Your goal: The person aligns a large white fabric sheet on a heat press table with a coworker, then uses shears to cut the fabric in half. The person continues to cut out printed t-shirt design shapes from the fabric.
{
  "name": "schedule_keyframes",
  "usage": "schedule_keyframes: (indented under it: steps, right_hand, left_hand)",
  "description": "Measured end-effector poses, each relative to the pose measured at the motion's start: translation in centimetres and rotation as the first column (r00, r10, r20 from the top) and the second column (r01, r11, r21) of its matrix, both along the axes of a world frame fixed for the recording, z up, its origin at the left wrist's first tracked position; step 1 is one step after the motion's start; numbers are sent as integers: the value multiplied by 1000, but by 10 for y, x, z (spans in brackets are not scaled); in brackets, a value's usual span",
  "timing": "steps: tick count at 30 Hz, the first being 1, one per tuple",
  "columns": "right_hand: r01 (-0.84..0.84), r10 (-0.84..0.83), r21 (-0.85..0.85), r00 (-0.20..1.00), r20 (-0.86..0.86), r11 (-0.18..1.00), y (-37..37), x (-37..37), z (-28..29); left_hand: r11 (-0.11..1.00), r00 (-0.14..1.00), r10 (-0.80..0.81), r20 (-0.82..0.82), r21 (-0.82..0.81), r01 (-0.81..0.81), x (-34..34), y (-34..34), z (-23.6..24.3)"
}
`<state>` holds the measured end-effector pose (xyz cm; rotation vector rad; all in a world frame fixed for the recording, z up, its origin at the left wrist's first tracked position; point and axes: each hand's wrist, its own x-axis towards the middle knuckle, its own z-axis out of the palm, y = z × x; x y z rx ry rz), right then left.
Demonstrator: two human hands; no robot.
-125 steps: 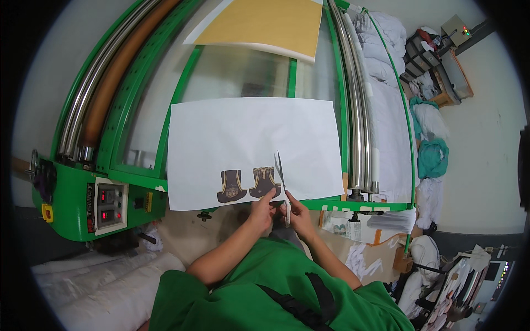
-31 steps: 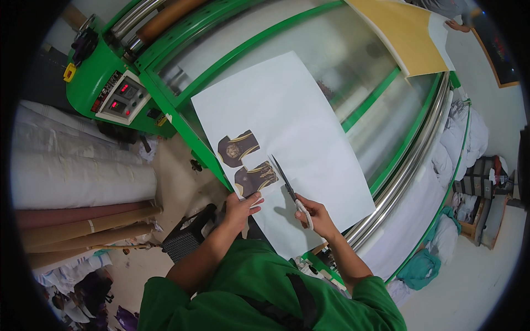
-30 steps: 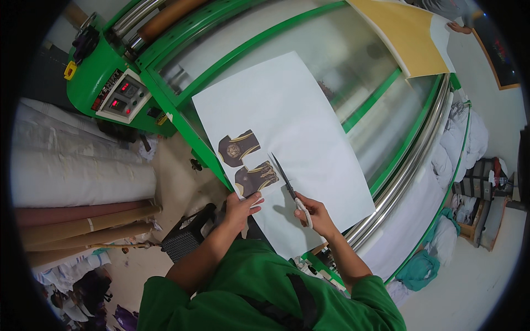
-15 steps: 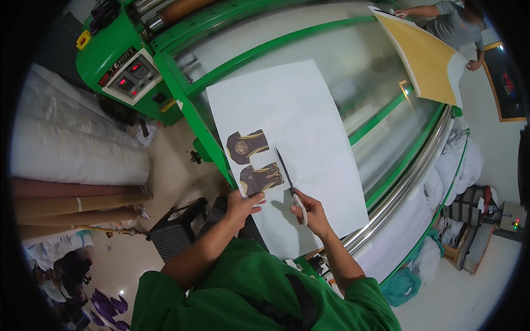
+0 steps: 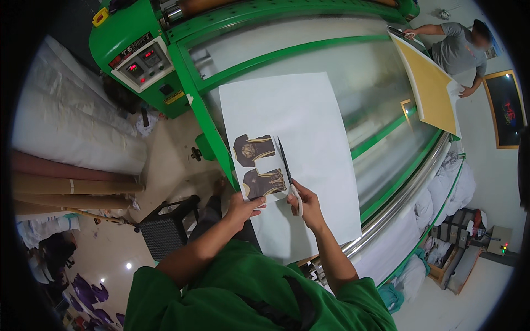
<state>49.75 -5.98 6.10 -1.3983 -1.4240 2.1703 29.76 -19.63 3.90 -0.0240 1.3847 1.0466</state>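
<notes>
A small white printed sheet (image 5: 267,160), with two dark shirt pictures trimmed in gold, lies over a large white sheet (image 5: 312,121). My left hand (image 5: 244,211) pinches its lower left edge, thumb on top. In my right hand (image 5: 308,207) are scissors (image 5: 286,168) with dark blades and pale handles. Their blades point away from me along the right side of the shirt pictures. Whether the blades touch the paper, I cannot tell.
Beneath the sheets stands a green-framed machine (image 5: 193,80) with a control panel (image 5: 142,69). At the far right a person (image 5: 455,49) holds a yellow sheet (image 5: 428,83). A black stool (image 5: 165,234) and fabric rolls (image 5: 83,182) are on the left.
The view has shifted slightly, so the machine and sheets sit lower in it. My scissors now point more directly away from me, still beside the shirt pictures. My left hand keeps its hold.
</notes>
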Motion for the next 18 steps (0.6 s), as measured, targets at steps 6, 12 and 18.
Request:
schedule_keyframes:
  steps: [6, 12, 18]
  right_hand:
    - [-23, 23, 41, 1000, 7, 999, 16, -17, -9]
    - [-35, 33, 59, 999, 30, 998, 26, -27, -1]
    - [-51, 45, 123, 998, 52, 991, 28, -38, -5]
  left_hand:
    - [1000, 1000, -4, -10, 23, 4, 0, 1, 5]
    - [999, 1000, -3, 5, 34, 3, 0, -2, -3]
    - [999, 1000, -14, 1, 51, 13, -1, -2, 2]
